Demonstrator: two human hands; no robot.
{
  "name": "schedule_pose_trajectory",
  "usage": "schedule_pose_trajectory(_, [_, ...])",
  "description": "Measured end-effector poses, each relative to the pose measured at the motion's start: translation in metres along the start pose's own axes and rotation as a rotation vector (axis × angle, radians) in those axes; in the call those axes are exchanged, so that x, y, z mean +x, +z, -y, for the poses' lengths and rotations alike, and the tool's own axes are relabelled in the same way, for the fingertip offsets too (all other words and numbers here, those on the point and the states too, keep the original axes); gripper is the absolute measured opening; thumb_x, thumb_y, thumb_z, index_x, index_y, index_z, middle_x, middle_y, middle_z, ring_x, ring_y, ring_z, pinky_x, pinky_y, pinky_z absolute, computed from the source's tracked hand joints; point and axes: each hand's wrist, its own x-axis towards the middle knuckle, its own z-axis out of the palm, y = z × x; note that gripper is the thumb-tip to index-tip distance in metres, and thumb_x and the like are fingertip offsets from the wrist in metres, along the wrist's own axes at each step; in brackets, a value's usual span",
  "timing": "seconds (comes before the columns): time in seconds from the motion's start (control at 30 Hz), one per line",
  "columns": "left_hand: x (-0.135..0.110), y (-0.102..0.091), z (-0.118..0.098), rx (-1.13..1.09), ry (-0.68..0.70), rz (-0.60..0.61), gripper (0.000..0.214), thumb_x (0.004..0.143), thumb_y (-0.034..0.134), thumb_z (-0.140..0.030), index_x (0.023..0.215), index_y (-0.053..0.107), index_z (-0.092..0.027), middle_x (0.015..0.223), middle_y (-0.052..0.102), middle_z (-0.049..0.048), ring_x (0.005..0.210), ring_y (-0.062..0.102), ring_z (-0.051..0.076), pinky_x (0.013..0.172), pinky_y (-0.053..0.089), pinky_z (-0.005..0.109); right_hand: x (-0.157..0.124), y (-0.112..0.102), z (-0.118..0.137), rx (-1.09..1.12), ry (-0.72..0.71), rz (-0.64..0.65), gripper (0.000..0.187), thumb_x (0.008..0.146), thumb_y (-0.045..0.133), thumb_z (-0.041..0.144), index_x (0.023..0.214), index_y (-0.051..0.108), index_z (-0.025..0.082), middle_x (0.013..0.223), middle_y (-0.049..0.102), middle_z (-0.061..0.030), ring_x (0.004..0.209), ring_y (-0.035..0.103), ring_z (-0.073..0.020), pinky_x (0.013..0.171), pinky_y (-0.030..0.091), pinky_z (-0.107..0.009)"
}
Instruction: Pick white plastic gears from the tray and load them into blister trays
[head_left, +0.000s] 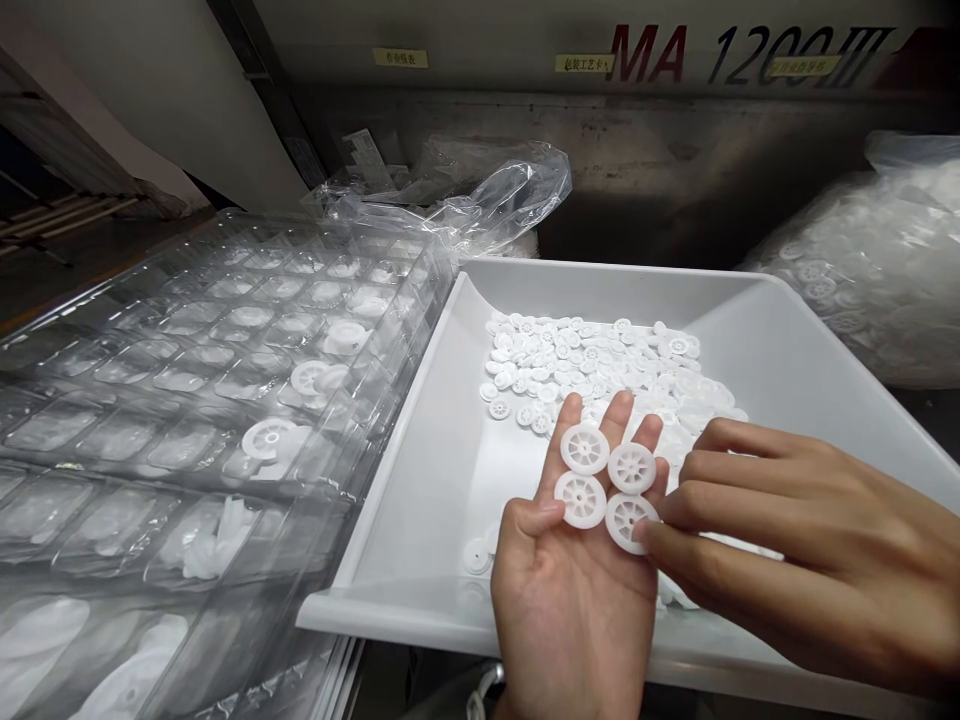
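My left hand point(570, 590) lies palm up over the white tray, with several white spoked plastic wheels point(585, 448) resting on its fingers. My right hand point(795, 540) reaches in from the right. Its fingertips pinch the rim of the lowest wheel point(626, 522) on my left fingers. A loose heap of matching wheels point(577, 365) lies on the floor of the white tray point(600, 275), just beyond my fingers. Part of the heap is hidden behind my hands.
To the left lies a stack of clear plastic blister trays point(187, 350), with a few wheels point(268, 438) in its pockets. A clear bag of white parts point(862, 270) sits at the right. Crumpled plastic film point(465, 190) and a machine panel marked MA 1200III point(750, 55) stand behind.
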Motion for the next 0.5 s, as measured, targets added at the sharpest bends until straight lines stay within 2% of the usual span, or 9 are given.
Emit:
schedule_pose_trajectory(0.23, [-0.0009,0.0015,0.0003,-0.002,0.004,-0.005,0.065,0.078,0.038,-0.023,0.143,0.037,-0.019,0.135,0.056,0.0089,0.126,0.05,0.025,0.113,0.031,0.041,-0.002,-0.0001,-0.0017,-0.017,0.036,0.001,0.018,0.089,0.049,0.008,0.103,0.06,0.013,0.075,0.053,-0.0027,0.062,0.039,-0.0133,0.061,0.027,-0.032])
schedule_pose_trajectory(0.5, [-0.0016,0.0001,0.001,0.0,0.008,0.017,0.065,0.079,0.037,-0.023,0.143,0.036,-0.019,0.138,0.054,0.0092,0.129,0.047,0.026,0.113,0.029,0.04,0.0002,0.0007,-0.0032,-0.026,0.034,-0.011,0.015,0.089,0.048,0.006,0.095,0.058,0.015,0.072,0.051,-0.0016,0.062,0.037,-0.0136,0.061,0.026,-0.032])
